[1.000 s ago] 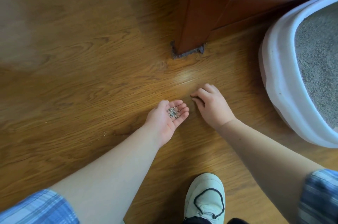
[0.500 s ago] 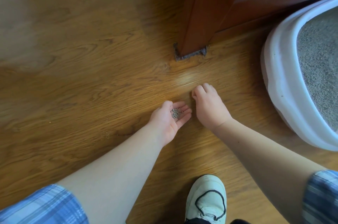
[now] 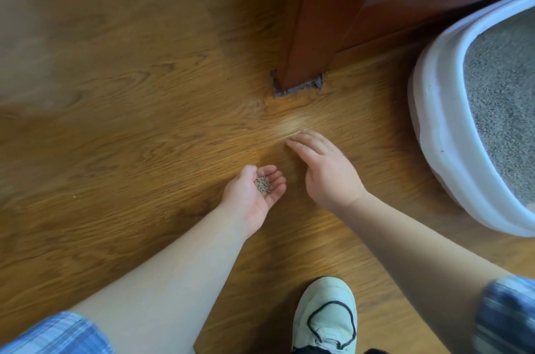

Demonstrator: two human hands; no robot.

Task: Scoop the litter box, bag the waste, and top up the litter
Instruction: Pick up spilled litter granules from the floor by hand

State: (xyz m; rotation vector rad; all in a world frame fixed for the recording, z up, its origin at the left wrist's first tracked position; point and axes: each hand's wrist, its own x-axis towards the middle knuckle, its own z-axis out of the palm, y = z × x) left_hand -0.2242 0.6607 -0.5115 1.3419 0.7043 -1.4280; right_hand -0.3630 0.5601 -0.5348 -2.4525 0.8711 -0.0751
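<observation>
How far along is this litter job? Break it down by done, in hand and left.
Done: the litter box holds smooth grey litter, with no clumps showing in the visible part.
In hand: the cupped left hand carries a small pile of stray granules; the right hand reaches over the wood floor, fingers spread.
Left: specks remain on the floor at the left. No scoop, bag or litter supply is in view, so bagging and topping up cannot be judged.

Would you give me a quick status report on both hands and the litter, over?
Left hand cupped palm-up, small pile of litter grains in it. Right hand open, palm down over floor. Litter box to the right, filled. Nothing blocking.
</observation>
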